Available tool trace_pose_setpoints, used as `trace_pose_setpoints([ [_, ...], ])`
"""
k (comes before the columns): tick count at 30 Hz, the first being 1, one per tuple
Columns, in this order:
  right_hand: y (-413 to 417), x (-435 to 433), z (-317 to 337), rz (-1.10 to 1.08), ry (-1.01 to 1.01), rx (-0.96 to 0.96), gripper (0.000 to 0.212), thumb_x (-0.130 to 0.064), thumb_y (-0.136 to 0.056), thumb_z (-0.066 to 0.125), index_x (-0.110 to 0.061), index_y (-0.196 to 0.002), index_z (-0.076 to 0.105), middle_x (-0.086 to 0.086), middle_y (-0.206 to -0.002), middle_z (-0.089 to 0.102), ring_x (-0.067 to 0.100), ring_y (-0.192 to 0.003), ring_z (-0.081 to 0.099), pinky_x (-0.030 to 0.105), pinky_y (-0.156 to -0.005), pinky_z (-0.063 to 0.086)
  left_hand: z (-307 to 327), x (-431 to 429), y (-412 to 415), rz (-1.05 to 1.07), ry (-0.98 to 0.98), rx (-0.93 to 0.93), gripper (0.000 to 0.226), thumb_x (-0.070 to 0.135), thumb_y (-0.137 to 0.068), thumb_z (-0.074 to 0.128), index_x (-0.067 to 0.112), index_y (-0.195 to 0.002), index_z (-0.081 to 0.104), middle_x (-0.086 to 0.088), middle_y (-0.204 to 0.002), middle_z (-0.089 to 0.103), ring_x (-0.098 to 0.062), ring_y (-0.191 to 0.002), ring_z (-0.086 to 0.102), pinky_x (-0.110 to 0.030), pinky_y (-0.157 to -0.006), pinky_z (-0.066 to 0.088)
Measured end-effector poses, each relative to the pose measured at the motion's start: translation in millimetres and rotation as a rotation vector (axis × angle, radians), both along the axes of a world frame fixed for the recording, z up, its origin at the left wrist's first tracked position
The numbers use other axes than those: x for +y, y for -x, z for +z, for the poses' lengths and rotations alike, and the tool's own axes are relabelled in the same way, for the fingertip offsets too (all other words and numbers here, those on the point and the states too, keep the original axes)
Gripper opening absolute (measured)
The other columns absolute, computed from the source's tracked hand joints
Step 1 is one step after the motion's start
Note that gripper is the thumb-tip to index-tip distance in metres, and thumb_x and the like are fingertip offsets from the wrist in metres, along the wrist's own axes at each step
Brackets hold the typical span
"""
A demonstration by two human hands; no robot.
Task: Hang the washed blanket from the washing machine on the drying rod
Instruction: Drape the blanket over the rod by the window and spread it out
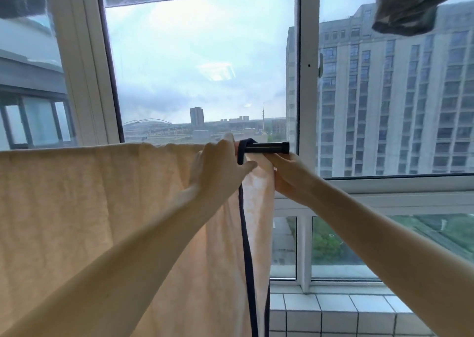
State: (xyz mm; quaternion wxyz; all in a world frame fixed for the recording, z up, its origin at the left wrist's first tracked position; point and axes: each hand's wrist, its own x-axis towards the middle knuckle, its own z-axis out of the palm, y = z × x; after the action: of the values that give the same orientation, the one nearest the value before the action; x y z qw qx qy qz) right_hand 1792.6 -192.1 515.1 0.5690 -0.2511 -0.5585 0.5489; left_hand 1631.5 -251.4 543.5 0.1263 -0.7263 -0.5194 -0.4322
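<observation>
A cream blanket [77, 203] with a dark blue edge binding [247, 247] hangs over a black drying rod [268, 147], whose bare right end sticks out past the cloth. My left hand [220, 167] grips the blanket's top right corner at the rod, fingers over the top and thumb below. My right hand [289, 175] holds the hanging edge of the blanket just under the rod's end. The rest of the rod is hidden under the blanket.
A large window [200, 67] with white frames stands right behind the rod. A grey garment [407, 6] hangs at the top right. A white tiled ledge [333, 311] runs below the window at the lower right.
</observation>
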Motion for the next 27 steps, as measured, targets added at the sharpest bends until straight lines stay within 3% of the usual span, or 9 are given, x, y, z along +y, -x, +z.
trace_pose_setpoints([
  [2,1,-1,-1,0.022,-0.004,-0.012,0.042,-0.028,-0.082,0.066,-0.001,-0.114,0.065,0.014,-0.105,0.068,0.027,-0.090,0.066,0.039,-0.073,0.056,-3,3,3,0.009,-0.059,-0.015,0.021,0.029,-0.086,0.068,0.016,-0.081,0.051,0.007,-0.066,0.053,-0.012,-0.061,0.056,-0.019,-0.051,0.033],
  [4,-1,0,-1,0.034,-0.008,-0.019,0.047,-0.028,-0.080,0.066,0.001,-0.117,0.062,0.015,-0.108,0.067,0.028,-0.093,0.065,0.037,-0.072,0.055,-1,6,6,-0.036,-0.036,-0.095,0.012,0.020,-0.089,0.064,0.015,-0.079,0.059,0.004,-0.067,0.061,-0.014,-0.064,0.062,-0.024,-0.053,0.046],
  [7,-6,3,3,0.024,-0.029,-0.008,0.042,-0.021,-0.085,0.064,0.004,-0.119,0.060,0.019,-0.113,0.061,0.032,-0.097,0.062,0.038,-0.074,0.056,9,9,10,-0.220,0.149,-0.449,0.007,0.016,-0.090,0.064,0.012,-0.085,0.063,-0.007,-0.084,0.069,-0.022,-0.078,0.069,-0.036,-0.072,0.059],
  [10,-9,7,3,0.021,-0.035,0.051,0.033,-0.010,-0.094,0.055,0.006,-0.122,0.058,0.021,-0.113,0.060,0.033,-0.096,0.060,0.038,-0.071,0.057,22,7,10,-0.414,0.298,-0.781,0.011,0.017,-0.093,0.060,0.012,-0.084,0.060,-0.011,-0.088,0.067,-0.026,-0.083,0.068,-0.038,-0.073,0.059],
  [12,-9,6,2,0.030,-0.044,0.090,0.029,-0.010,-0.093,0.056,0.003,-0.118,0.061,0.018,-0.108,0.062,0.030,-0.093,0.059,0.036,-0.069,0.056,24,6,7,-0.415,0.280,-0.726,0.015,0.021,-0.095,0.057,0.014,-0.081,0.059,-0.009,-0.080,0.062,-0.021,-0.073,0.062,-0.033,-0.063,0.053],
  [17,-12,-10,-8,0.008,-0.087,0.048,0.026,-0.017,-0.088,0.062,-0.005,-0.110,0.068,0.010,-0.101,0.067,0.023,-0.087,0.064,0.033,-0.073,0.055,-5,-3,-1,-0.332,0.064,-0.341,0.016,0.029,-0.092,0.062,0.015,-0.085,0.057,0.003,-0.061,0.055,-0.001,-0.044,0.046,-0.010,-0.044,0.033],
  [21,-4,-26,-19,-0.218,-0.194,-0.182,0.018,-0.013,-0.089,0.065,-0.008,-0.105,0.070,0.002,-0.086,0.069,0.018,-0.077,0.063,0.031,-0.073,0.054,-33,-4,3,-0.220,-0.076,-0.070,0.019,0.031,-0.091,0.063,0.022,-0.081,0.050,0.011,-0.061,0.051,-0.006,-0.050,0.050,-0.013,-0.048,0.035],
  [24,-1,-36,-28,-0.395,-0.298,-0.379,0.010,-0.017,-0.089,0.065,-0.014,-0.097,0.071,-0.005,-0.080,0.070,0.012,-0.071,0.065,0.029,-0.073,0.057,-50,-5,3,-0.212,-0.107,-0.034,0.016,0.031,-0.092,0.061,0.021,-0.085,0.050,0.012,-0.065,0.053,-0.006,-0.054,0.053,-0.018,-0.052,0.044],
  [27,1,-39,-42,-0.460,-0.369,-0.517,0.008,-0.014,-0.089,0.066,-0.011,-0.094,0.071,-0.003,-0.079,0.070,0.004,-0.068,0.066,0.020,-0.064,0.055,-65,-5,2,-0.200,-0.103,-0.029,0.013,0.032,-0.092,0.060,0.024,-0.090,0.050,0.012,-0.073,0.056,-0.005,-0.058,0.054,-0.015,-0.059,0.046],
])
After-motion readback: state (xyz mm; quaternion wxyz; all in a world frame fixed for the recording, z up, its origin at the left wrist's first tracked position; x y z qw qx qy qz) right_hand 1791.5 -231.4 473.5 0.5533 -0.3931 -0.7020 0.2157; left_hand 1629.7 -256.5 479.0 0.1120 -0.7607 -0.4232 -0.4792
